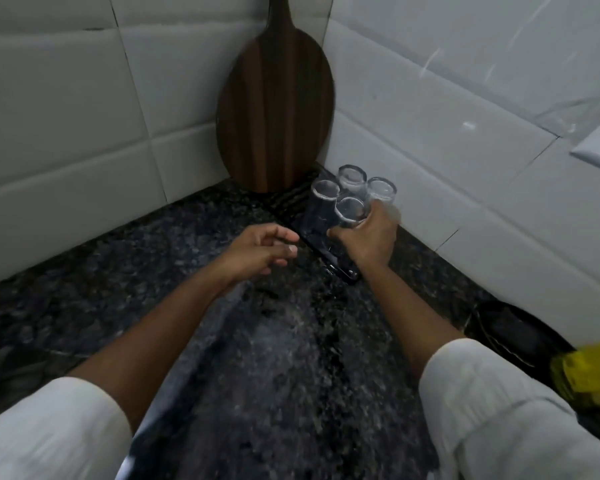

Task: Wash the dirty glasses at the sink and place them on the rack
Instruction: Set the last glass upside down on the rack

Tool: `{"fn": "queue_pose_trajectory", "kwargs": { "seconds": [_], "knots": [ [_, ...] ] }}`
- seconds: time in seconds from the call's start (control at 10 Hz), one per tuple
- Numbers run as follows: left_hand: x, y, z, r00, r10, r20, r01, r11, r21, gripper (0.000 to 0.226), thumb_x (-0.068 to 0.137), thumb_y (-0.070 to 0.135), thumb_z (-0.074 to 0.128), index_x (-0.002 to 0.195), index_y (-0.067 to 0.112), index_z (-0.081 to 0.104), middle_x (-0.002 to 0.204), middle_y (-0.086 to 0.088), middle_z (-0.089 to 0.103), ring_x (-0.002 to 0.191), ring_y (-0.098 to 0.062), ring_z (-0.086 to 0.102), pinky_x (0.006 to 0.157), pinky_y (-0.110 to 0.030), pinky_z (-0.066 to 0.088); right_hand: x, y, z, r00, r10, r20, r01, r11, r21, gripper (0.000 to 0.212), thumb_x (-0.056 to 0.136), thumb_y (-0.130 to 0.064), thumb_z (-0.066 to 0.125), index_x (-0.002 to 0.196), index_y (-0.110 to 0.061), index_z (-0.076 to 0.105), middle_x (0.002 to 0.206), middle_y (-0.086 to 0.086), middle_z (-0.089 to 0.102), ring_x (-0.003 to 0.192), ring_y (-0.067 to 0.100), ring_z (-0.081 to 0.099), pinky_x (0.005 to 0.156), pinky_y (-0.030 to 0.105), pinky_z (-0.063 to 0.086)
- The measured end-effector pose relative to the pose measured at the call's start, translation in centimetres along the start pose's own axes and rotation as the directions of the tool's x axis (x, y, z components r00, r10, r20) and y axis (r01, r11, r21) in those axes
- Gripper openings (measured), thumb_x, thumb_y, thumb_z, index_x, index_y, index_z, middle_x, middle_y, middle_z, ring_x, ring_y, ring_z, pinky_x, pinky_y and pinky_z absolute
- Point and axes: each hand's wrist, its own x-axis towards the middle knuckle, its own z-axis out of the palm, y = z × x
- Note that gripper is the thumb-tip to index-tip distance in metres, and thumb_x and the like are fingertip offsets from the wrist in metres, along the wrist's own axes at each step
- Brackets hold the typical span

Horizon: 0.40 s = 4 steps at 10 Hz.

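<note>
Several clear glasses stand upside down, close together, on a black rack (340,268) in the corner of the dark granite counter. My right hand (368,233) grips the nearest glass (350,211), fingers curled round its side. Behind it stand a left glass (323,194), a back glass (352,176) and a right glass (381,190). My left hand (260,249) hovers just left of the rack, fingers loosely curled, holding nothing.
A dark wooden cutting board (274,112) leans upright in the tiled corner, right behind the rack. White tiled walls close both sides. A black object (513,330) and a yellow sponge (586,375) lie at the right edge. The granite counter (284,358) is wet.
</note>
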Motion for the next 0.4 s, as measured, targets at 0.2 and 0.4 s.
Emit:
{"fn": "queue_pose_trajectory", "kwargs": {
  "seconds": [0.2, 0.4],
  "knots": [
    [0.4, 0.2, 0.3, 1.0, 0.01, 0.0, -0.01, 1.0, -0.002, 0.013, 0.094, 0.025, 0.065, 0.106, 0.03, 0.066, 0.098, 0.007, 0.076, 0.084, -0.007, 0.068, 0.074, -0.028, 0.049, 0.3, 1.1, 1.2, 1.0, 0.027, 0.014, -0.026, 0.999, -0.03, 0.077, 0.059, -0.034, 0.09, 0.121, -0.012, 0.05, 0.125, 0.012, 0.052, 0.112, 0.03, 0.055, 0.091, 0.041, 0.05],
    [-0.4, 1.8, 3.8, 1.0, 0.014, 0.015, -0.015, 1.0, 0.021, 0.017, 0.094, 0.023, 0.065, 0.111, 0.025, 0.066, 0.104, 0.0, 0.074, 0.081, -0.008, 0.065, 0.073, -0.028, 0.047, -0.3, 3.3, -1.9, 0.988, 0.109, 0.105, -0.118, 0.989, 0.09, 0.05, 0.067, -0.032, 0.085, 0.101, -0.015, 0.052, 0.1, 0.005, 0.06, 0.091, 0.021, 0.059, 0.074, 0.03, 0.048]
  ]
}}
